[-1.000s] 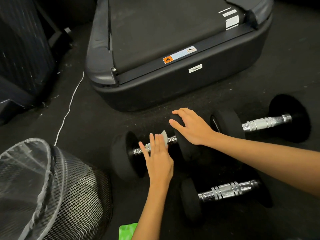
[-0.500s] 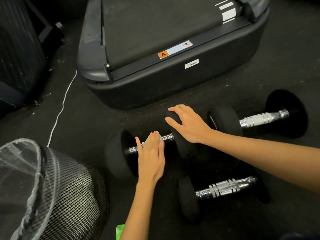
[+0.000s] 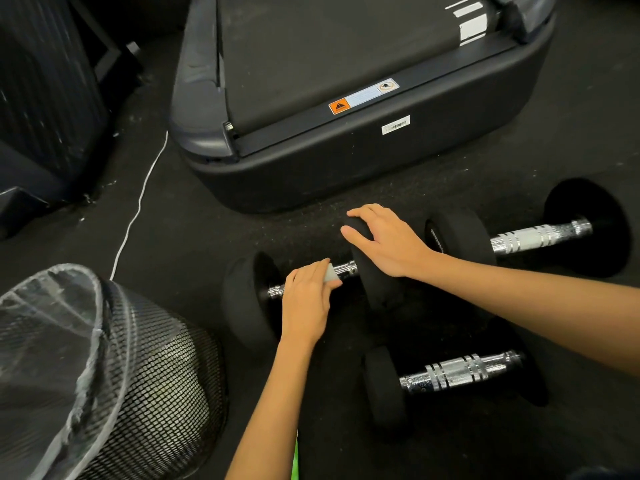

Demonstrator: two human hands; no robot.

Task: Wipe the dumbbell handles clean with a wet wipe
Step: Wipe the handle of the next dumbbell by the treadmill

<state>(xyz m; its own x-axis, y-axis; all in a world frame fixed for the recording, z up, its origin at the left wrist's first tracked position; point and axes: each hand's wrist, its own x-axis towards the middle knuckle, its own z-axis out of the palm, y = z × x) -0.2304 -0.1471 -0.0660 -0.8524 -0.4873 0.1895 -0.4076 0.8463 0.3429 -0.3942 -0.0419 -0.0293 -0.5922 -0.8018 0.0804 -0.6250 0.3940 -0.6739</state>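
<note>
At centre frame the left hand (image 3: 304, 301), flat earlier, now curls around the folded white wet wipe (image 3: 331, 273) on the chrome dumbbell handle (image 3: 341, 270) (wiping underway); the right hand (image 3: 388, 239) lies open on its black weight.

Bright metal handles, matt black weights, dull dark floor.
The three dumbbell handles (image 3: 540, 236) are shiny chrome metal with knurled, ringed bands; the weight heads (image 3: 457, 233) look matt black and rubbery. The wet wipe (image 3: 331, 274) is soft pale cloth. The floor (image 3: 277, 223) is rough and speckled. The treadmill (image 3: 381, 157) shell is smooth semi-matt plastic. The bin (image 3: 166, 358) is black wire mesh with thin glossy film.
</note>
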